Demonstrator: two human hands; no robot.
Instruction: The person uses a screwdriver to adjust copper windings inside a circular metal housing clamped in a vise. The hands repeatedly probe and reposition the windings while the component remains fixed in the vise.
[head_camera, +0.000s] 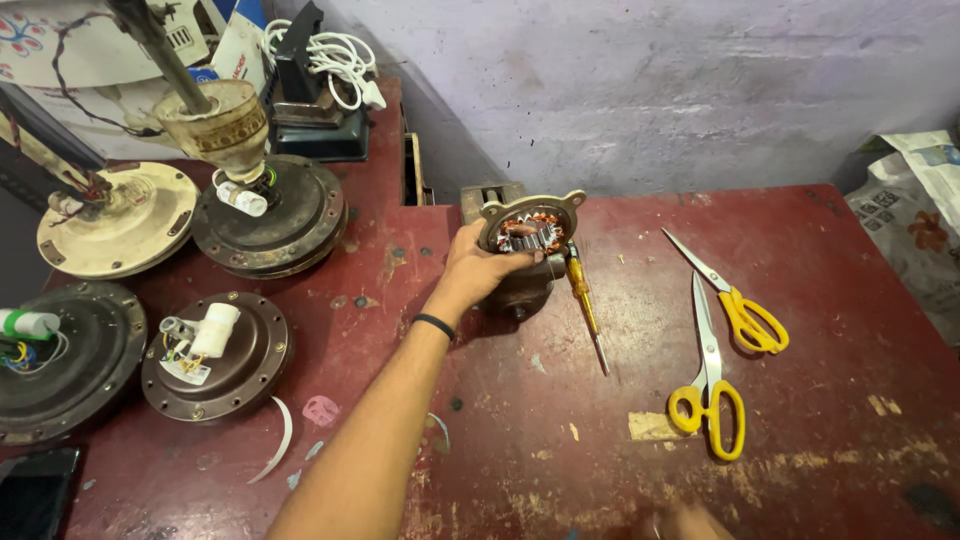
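1. Head view: left hand (478, 268) reaching across the dark red tabletop (820, 470), fingers closed around the rim of a small motor stator (529, 232); black band on the wrist.
2. Right hand (690, 522) barely showing at the bottom edge of the picture; impossible to tell whether open or closed, and nothing seen in it.
3. Stator standing near the back middle of the tabletop, close to the wall, seemingly on top of a darker rounded housing (520, 292), touching it.
4. Look of the stator: pale metal frame with lugs at the corners, copper-orange windings in a ring, a hollow centre with grey teeth.
5. Yellow-handled screwdriver (584, 305) lying just beside it on the right, tip pointing toward the near edge.
6. Doing the step well, as a judgement: grip kept on the metal frame only, fingertips clear of the windings, since thin copper wire looks easy to nick; stator kept level, free of the screwdriver.
7. Further right, well apart: two pairs of yellow-handled scissors (715, 345).
8. Left side: several round fan motor bodies (215, 355), some with white capacitors and loose wires.
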